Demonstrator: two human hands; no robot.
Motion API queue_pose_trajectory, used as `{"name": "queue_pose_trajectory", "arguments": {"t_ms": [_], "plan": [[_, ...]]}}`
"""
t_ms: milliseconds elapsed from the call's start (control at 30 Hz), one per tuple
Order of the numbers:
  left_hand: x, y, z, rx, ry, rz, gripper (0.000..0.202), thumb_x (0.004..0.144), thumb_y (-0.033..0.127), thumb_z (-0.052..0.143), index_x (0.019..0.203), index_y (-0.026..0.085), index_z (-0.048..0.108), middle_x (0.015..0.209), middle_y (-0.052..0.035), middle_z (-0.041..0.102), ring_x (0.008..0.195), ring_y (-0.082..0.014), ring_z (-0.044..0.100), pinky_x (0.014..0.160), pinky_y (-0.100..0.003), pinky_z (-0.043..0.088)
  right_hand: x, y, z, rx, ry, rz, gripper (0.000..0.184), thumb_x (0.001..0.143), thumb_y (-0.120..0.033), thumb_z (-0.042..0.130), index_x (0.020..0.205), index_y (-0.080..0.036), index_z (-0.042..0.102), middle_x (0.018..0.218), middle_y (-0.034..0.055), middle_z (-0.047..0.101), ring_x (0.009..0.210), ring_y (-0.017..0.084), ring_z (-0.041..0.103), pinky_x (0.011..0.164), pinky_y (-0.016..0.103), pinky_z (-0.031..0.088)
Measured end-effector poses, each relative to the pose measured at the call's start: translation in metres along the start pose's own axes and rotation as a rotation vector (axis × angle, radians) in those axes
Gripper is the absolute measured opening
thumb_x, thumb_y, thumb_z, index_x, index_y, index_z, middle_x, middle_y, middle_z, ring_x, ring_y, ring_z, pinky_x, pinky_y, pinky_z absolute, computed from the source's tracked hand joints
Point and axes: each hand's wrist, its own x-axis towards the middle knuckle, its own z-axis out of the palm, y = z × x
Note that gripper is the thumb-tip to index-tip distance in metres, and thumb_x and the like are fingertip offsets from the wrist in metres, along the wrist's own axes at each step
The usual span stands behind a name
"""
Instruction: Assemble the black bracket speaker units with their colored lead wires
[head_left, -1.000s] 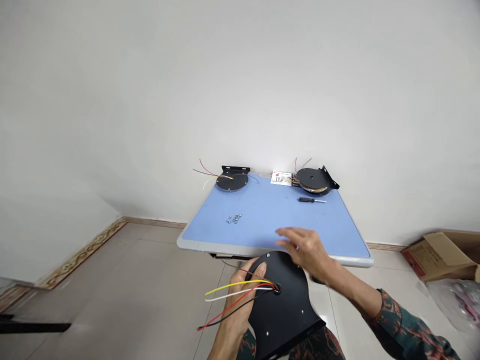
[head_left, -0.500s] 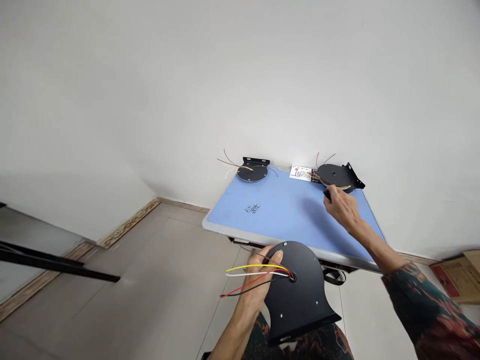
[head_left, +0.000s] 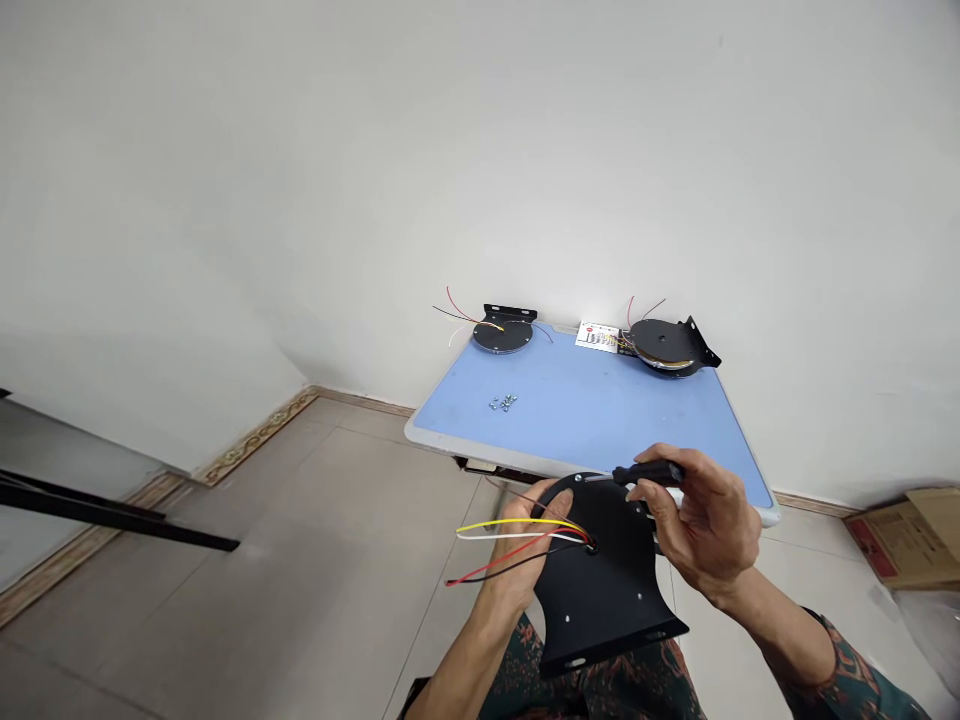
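My left hand (head_left: pixel 517 550) grips a black round metal bracket plate (head_left: pixel 600 580) by its left edge, thumb on the face. Yellow, white, red and black wires (head_left: pixel 517 535) come out of the hole in its middle. A small screw (head_left: pixel 578 478) sits near the plate's top edge. Between the fingers of my right hand (head_left: pixel 705 510) is a black-handled screwdriver (head_left: pixel 649 473), its shaft pointing left toward that screw. Whether the tip touches the screw I cannot tell.
On the blue folding table (head_left: pixel 577 400) lie several loose screws (head_left: pixel 504 402). A wired round bracket (head_left: pixel 502 335) stands at the back left, another round bracket (head_left: pixel 664 345) at the back right, beside a printed card (head_left: pixel 598 336). A cardboard box (head_left: pixel 907 540) rests on the floor at right.
My right hand has come back from the bracket at the table's back right, bringing the screwdriver to the held plate's top edge. My left hand keeps its hold.
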Motion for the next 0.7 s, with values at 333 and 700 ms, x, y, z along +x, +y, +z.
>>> {"name": "queue_pose_trajectory", "arguments": {"t_ms": [333, 700], "plan": [[0.0013, -0.0041, -0.0036, 0.031, -0.017, 0.036, 0.04, 0.083, 0.05, 0.074, 0.106, 0.017, 0.077, 0.104, -0.0082, 0.077, 0.098, -0.0253, 0.069, 0.088, -0.031, 0.051, -0.0005, 0.0026, 0.008, -0.042, -0.059, -0.171, 0.053, 0.09, -0.01, 0.068, 0.139, -0.025, 0.05, 0.092, 0.0041, 0.076, 0.071, 0.016, 0.074, 0.06, 0.026, 0.063], [-0.0006, 0.0, -0.0021, -0.012, -0.045, 0.024, 0.041, 0.083, 0.052, 0.074, 0.106, 0.018, 0.077, 0.096, -0.0074, 0.077, 0.088, -0.0241, 0.07, 0.087, -0.033, 0.052, -0.0025, 0.0038, 0.008, -0.061, -0.047, -0.174, 0.054, 0.089, -0.011, 0.07, 0.138, -0.025, 0.052, 0.092, 0.004, 0.077, 0.07, 0.018, 0.075, 0.06, 0.027, 0.063]]}}
